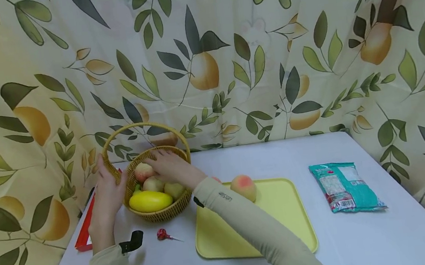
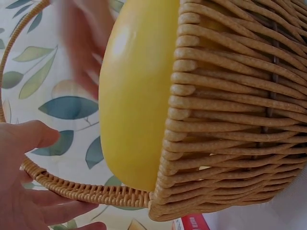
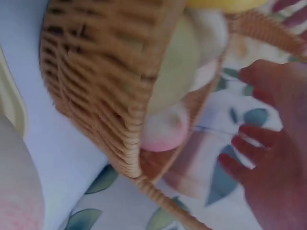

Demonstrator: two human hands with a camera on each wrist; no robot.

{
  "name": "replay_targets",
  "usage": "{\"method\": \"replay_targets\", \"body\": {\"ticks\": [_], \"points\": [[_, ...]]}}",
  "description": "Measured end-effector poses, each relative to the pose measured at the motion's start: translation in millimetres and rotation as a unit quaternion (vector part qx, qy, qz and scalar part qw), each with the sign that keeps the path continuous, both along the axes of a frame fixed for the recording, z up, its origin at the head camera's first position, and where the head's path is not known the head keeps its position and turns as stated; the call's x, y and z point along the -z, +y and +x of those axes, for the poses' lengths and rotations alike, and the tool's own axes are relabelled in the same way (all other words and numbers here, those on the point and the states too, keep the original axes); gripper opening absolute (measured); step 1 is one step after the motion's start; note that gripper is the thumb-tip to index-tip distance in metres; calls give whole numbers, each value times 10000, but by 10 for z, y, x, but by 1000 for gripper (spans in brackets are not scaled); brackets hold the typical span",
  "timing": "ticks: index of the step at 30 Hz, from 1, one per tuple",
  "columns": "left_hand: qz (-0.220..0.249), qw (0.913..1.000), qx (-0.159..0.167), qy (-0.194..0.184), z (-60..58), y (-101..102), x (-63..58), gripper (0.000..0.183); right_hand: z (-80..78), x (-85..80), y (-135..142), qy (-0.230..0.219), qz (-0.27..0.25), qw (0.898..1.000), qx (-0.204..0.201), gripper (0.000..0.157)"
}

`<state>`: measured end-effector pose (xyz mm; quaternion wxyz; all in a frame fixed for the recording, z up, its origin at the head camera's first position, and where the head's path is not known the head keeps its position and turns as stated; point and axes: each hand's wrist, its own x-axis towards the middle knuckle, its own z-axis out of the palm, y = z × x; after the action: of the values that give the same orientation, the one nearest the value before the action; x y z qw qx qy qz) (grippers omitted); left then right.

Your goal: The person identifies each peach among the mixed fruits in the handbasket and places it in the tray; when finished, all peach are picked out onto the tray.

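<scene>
A wicker basket [image 1: 158, 215] with a tall arched handle [image 1: 144, 125] stands at the table's back left. It holds a smooth yellow oval fruit [image 1: 150, 201], a pinkish peach [image 1: 144, 171] and pale greenish fruits [image 1: 174, 190]. My left hand [image 1: 105, 197] is at the handle's left side; in the left wrist view the handle runs between the thumb and the fingers [image 2: 62, 211]. Over the basket's back part reaches my right hand [image 1: 173, 167]. Seen from the right wrist, this hand [image 3: 273, 139] has its fingers apart and nothing in them, beyond the fruit.
Right of the basket lies a yellow tray [image 1: 285, 216] with a peach [image 1: 243, 187], a second one partly hidden by my right sleeve. A red-wrapped lollipop [image 1: 163, 234] lies before the basket. A teal snack bag [image 1: 346, 187] is at the right, a red box [image 1: 86, 234] at the left edge.
</scene>
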<state>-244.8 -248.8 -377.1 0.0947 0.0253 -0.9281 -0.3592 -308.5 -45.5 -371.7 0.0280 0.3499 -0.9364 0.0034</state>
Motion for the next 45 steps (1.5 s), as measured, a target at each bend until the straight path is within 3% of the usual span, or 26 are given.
{"method": "replay_targets", "body": {"ticks": [5, 10, 13, 20, 23, 26, 30, 35, 40, 45], "points": [[47, 9999, 95, 124, -14, 28, -6, 91, -216, 119, -13, -660, 123, 9955, 673, 61], [63, 9997, 155, 169, -47, 48, -7, 91, -261, 167, 34, -670, 477, 9921, 950, 60], [89, 9999, 82, 45, -29, 22, -8, 91, -254, 164, 23, -558, 597, 9923, 933, 50], [169, 9998, 58, -52, 3, -19, 18, 92, -260, 242, 46, -1105, -14, 9905, 813, 42], [195, 9998, 108, -14, 6, -21, 26, 92, -284, 295, 43, -897, -171, 9932, 724, 34], [169, 9998, 131, 37, 3, -27, 20, 91, -272, 302, 34, -477, -368, 9958, 687, 43], [70, 9998, 138, 105, -12, -40, 6, 90, -142, 227, 56, -1, -565, 9968, 570, 64], [-7, 9998, 175, 136, -22, -33, 6, 90, 179, 96, 270, 356, -669, 9967, 299, 62], [29, 9999, 150, 40, -17, -34, -5, 91, 514, -18, 612, -82, -1032, 9945, 156, 63], [45, 9998, 190, -35, -15, -43, -29, 92, 831, -91, 1039, -621, -1629, 9846, 94, 55]]}}
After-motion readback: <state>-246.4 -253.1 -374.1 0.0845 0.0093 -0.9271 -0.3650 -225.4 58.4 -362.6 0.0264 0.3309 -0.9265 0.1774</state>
